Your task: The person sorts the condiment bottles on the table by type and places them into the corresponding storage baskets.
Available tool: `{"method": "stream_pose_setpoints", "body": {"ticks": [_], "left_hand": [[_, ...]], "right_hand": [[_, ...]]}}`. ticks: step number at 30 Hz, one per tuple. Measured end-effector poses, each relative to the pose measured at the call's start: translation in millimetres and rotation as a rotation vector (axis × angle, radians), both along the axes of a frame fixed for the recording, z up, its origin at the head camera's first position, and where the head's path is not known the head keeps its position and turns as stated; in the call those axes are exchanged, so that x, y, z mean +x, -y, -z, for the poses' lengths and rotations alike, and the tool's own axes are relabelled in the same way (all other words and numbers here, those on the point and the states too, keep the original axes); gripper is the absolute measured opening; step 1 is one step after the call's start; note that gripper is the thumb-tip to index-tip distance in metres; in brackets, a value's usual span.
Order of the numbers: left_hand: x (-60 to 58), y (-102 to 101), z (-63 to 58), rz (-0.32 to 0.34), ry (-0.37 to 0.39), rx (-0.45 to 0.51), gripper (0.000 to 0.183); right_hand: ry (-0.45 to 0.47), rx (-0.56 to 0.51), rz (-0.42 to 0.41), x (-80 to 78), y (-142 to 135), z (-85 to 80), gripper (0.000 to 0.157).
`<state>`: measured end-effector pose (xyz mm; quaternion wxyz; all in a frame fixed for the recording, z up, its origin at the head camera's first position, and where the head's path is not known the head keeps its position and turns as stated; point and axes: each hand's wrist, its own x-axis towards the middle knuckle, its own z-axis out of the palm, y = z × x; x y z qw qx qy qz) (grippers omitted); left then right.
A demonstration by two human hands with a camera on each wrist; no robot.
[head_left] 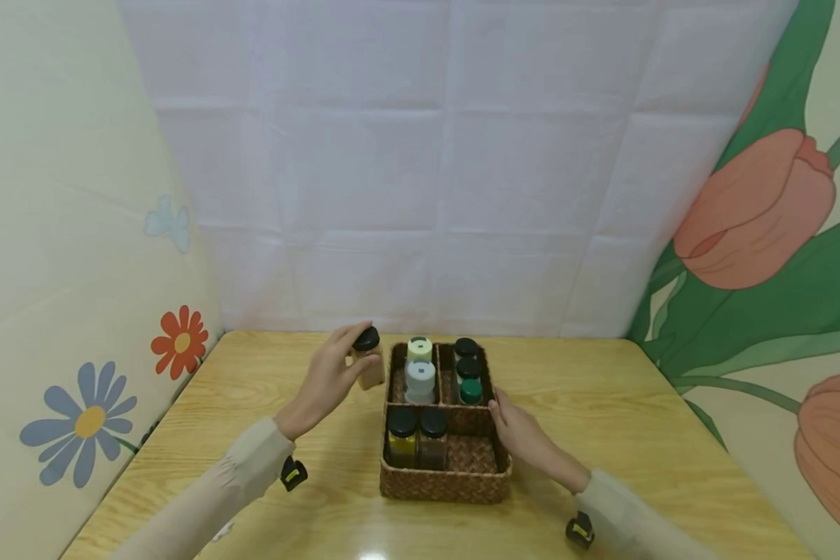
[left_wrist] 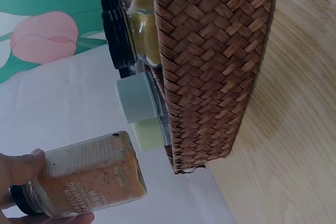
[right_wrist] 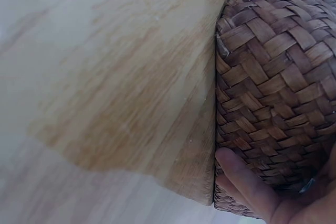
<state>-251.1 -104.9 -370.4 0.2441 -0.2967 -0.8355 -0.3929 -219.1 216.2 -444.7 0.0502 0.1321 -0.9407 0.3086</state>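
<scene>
My left hand [head_left: 327, 375] holds a seasoning jar [left_wrist: 86, 177] by its black lid end, left of the woven basket [head_left: 444, 486]. The jar is clear, with orange-brown contents and white lettering; in the head view it is raised beside the basket's back left compartment. On the basket's right side, my right hand [head_left: 528, 439] grips the wall, thumb at the rim and fingers [right_wrist: 247, 177] along the outer weave. Two black-lidded jars [head_left: 417, 447] stand in the left of the front compartment, one with yellow contents.
Bottles with a pale green cap [head_left: 420, 348] and a pale blue-white cap [head_left: 421, 375] stand in the back left compartment. The back right one holds two black-lidded jars [head_left: 467, 356] and a green-lidded jar [head_left: 470, 391]. Beneath is a wood-grain table [head_left: 602, 404], with a white cloth [head_left: 427, 171] behind.
</scene>
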Motion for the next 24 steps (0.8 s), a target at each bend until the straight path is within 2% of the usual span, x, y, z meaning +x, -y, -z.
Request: {"method": "stream_pose_setpoints", "body": {"ticks": [11, 18, 24], "left_hand": [[2.1, -13.9, -7.4, 0.063, -0.030, 0.014, 0.055], [2.8, -22.2, -10.6, 0.094, -0.002, 0.020, 0.056], [3.2, -31.5, -14.1, 0.116, -0.034, 0.006, 0.057]], "right_hand": [[-0.020, -0.012, -0.012, 1.3, -1.6, 0.2, 0.046], [0.012, -0.037, -0.014, 1.3, -1.9, -1.1, 0.048], [0.009, -0.036, -0.010, 1.2, -1.9, -0.4, 0.048]]}}
